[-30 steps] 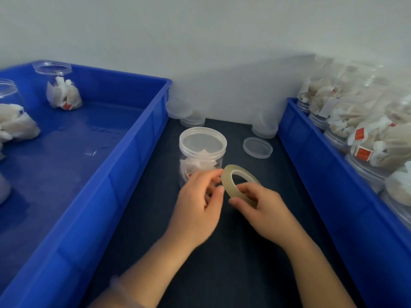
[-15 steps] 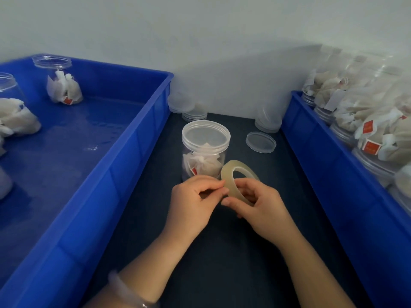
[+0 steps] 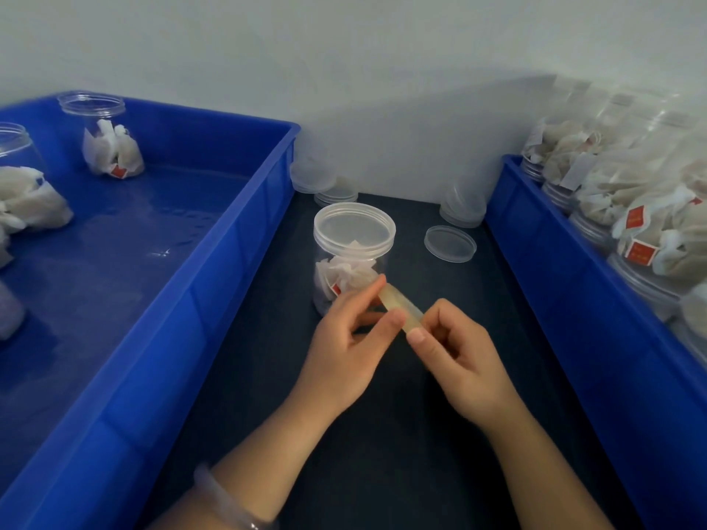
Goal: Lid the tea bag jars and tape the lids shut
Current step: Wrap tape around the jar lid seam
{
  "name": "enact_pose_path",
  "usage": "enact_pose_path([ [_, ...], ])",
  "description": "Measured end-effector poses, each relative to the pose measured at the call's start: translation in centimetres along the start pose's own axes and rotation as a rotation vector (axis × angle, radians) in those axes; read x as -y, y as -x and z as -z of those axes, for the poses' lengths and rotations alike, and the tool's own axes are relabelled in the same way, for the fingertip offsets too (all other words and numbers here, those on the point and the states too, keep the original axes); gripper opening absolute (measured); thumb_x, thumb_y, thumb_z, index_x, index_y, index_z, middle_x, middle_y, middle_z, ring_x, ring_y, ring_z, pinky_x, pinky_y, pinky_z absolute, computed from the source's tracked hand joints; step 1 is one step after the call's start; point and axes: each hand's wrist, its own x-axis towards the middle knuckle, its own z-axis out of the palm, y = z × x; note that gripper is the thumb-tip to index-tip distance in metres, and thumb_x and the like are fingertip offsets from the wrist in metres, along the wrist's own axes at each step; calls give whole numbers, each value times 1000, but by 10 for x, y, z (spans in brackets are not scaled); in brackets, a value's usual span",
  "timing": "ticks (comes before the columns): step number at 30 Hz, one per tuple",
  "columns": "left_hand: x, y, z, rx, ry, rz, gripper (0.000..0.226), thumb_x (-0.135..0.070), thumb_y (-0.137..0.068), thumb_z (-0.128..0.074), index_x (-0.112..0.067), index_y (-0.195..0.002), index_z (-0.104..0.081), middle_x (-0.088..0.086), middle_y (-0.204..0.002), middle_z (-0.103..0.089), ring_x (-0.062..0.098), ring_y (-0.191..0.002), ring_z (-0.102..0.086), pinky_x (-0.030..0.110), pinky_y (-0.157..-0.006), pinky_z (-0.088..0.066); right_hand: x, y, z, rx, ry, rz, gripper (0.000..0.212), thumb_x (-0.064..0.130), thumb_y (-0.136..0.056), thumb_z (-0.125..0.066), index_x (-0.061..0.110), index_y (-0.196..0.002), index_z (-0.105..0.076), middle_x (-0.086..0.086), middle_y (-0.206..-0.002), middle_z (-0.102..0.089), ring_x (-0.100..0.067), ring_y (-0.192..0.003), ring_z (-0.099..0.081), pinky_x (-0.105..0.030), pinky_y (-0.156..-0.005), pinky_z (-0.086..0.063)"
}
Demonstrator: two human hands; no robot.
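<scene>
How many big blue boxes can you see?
2. The left blue box holds a few jars of tea bags. The right blue box is packed with filled jars. More boxes could lie outside the view.

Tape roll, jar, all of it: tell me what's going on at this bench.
A person holds the tape roll edge-on in both hands: the left hand pinches at it, the right hand grips it. Just behind stands a lidded jar of tea bags on the dark mat; no tape shows on it. A spare lid lies to its right. The left bin holds an open jar, the right bin many filled jars.
</scene>
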Motion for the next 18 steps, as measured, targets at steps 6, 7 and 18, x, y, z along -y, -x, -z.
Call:
enact_pose_path([
  [6,1,2,3,-170,-137,-147,45,-36,-75,-65,-16,-116,-67,-11,-105,-69,-4,-95,-64,10,-79,-49,-7,1,-1,17,316,41,36,61,-83,-42,27,-79,-49,12,-63,-54,-6,-52,-49,-22,-49,-37],
  [7,2,2,3,-196,-155,-166,39,-32,-76,-67,-15,-111,-70,-11,-103,-70,-4,-94,-65,11,-79,-50,-8,0,-1,22,352,44,35,62,-84,-41,28,-80,-48,12,-66,-55,-7,-53,-50,-19,-49,-36],
  [18,4,-1,4,-189,202,25,17,-6,-79,-71,-16,-93,-73,-1,-87,-74,15,-81,-72,22,-66,-56,-6,1,-4,95,377,63,26,47,-83,-55,23,-88,-49,5,-70,-55,-14,-59,-53,-33,-54,-46],
])
